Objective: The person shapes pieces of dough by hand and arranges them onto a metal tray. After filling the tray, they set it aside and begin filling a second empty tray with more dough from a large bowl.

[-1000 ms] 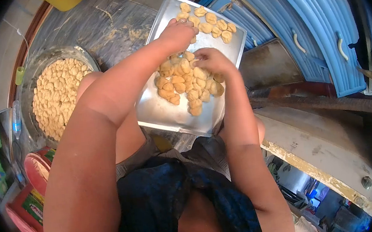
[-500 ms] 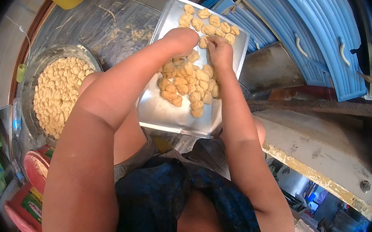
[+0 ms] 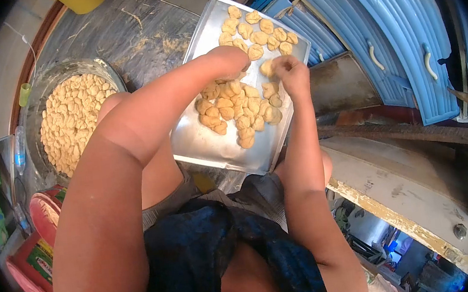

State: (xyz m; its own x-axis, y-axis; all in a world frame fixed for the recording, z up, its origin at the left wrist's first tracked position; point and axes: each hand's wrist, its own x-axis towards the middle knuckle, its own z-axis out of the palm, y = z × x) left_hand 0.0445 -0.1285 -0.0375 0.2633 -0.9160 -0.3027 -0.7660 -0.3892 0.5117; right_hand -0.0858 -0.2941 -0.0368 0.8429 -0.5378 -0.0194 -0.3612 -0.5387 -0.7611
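Observation:
A metal baking tray (image 3: pixel 189 144) lies tilted in front of me, with lumps of yellowish dough on it. At its far end the dough lumps (image 3: pixel 260 37) sit spread apart in loose rows; nearer me many are heaped in a pile (image 3: pixel 244 108). My right hand (image 3: pixel 293 77) is over the tray's right side, thumb and fingers pinched at a single dough lump (image 3: pixel 267 68). Above the pile's left edge is my left hand (image 3: pixel 230 62), fingers curled under; what they hold, if anything, is hidden.
A large basin (image 3: pixel 79 118) full of similar dough lumps stands to the left. Red tubs (image 3: pixel 28 261) are at lower left, and a yellow bucket (image 3: pixel 82 0) is at the top. Blue cabinet doors (image 3: pixel 398 34) and a worn wooden board (image 3: pixel 402 192) flank the right.
My right hand has shifted right and slightly toward me, from a lump in the spread rows to another lump just below it. My left hand has moved slightly nearer the pile.

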